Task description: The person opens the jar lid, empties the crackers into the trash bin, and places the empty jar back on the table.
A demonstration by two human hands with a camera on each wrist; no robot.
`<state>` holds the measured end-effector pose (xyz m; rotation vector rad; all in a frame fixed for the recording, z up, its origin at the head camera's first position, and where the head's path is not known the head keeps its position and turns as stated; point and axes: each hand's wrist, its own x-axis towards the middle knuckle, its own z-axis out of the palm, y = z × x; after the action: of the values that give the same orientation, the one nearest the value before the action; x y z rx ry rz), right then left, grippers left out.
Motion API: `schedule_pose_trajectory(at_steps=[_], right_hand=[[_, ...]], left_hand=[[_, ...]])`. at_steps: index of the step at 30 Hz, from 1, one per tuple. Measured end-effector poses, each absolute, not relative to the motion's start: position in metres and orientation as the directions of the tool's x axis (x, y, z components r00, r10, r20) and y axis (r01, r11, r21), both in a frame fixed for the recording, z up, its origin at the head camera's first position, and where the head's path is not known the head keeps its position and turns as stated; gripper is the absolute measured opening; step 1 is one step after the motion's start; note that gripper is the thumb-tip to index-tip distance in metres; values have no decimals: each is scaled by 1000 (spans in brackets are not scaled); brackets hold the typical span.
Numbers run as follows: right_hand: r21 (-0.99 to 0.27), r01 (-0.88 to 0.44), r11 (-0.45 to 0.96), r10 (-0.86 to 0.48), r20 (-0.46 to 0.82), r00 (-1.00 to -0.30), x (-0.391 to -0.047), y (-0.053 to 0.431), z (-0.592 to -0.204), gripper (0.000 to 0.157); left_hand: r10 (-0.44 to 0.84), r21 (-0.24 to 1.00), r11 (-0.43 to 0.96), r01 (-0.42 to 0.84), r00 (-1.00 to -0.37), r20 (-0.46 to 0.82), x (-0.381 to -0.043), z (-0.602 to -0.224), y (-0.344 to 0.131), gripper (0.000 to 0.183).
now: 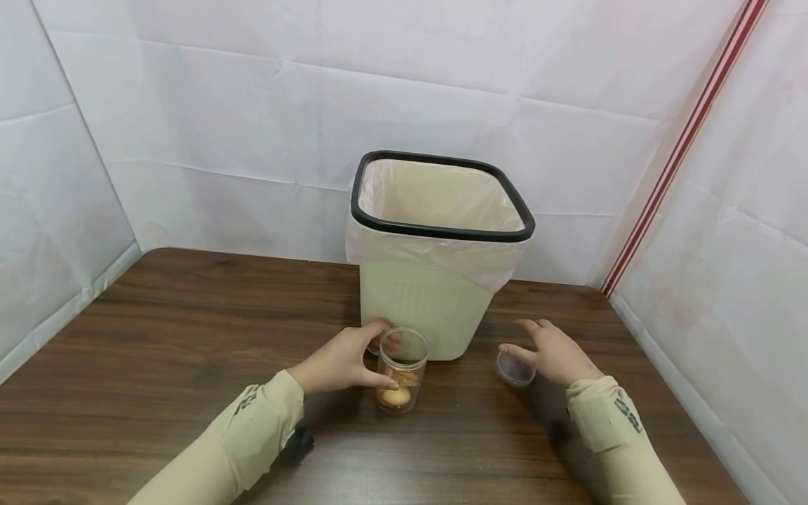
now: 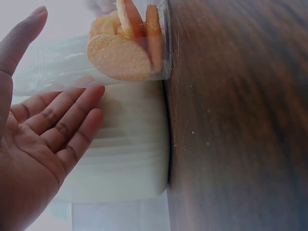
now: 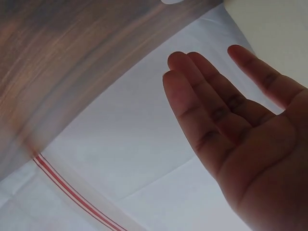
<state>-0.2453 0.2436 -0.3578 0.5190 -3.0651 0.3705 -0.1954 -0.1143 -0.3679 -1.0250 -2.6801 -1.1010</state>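
A clear plastic jar (image 1: 402,382) with several round, pale-orange biscuits (image 2: 119,57) at its bottom stands upright on the table, in front of a bin. My left hand (image 1: 347,356) is around the jar's left side, thumb in front and fingers behind. In the left wrist view its fingers (image 2: 72,113) are loosely extended beside the jar wall, and the thumb stands apart from them. My right hand (image 1: 558,354) hovers with fingers extended and holds nothing. Beside its thumb, a round clear lid-like piece (image 1: 515,369) lies on the table, partly hidden by the hand.
A cream bin (image 1: 419,298) with a black rim and a pinkish liner bag stands on the dark wooden table (image 1: 208,315), near its back edge. White sheeting (image 1: 252,119) covers the walls, and a red stripe (image 1: 682,154) runs down the right corner.
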Motion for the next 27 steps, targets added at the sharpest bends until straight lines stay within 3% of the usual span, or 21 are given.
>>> schedule_pose_trajectory(at_steps=[10,27], right_hand=[[-327,-315,891,-304,85,-949,-241,245,-347,79],[-427,-426,798,-373,207,-905,-232,242,-329,66]], left_hand=[[557,602,516,610,-773,305,-197,-370,-114,55],[563,592,517,618,-767,309,-196,-369,-114,56]])
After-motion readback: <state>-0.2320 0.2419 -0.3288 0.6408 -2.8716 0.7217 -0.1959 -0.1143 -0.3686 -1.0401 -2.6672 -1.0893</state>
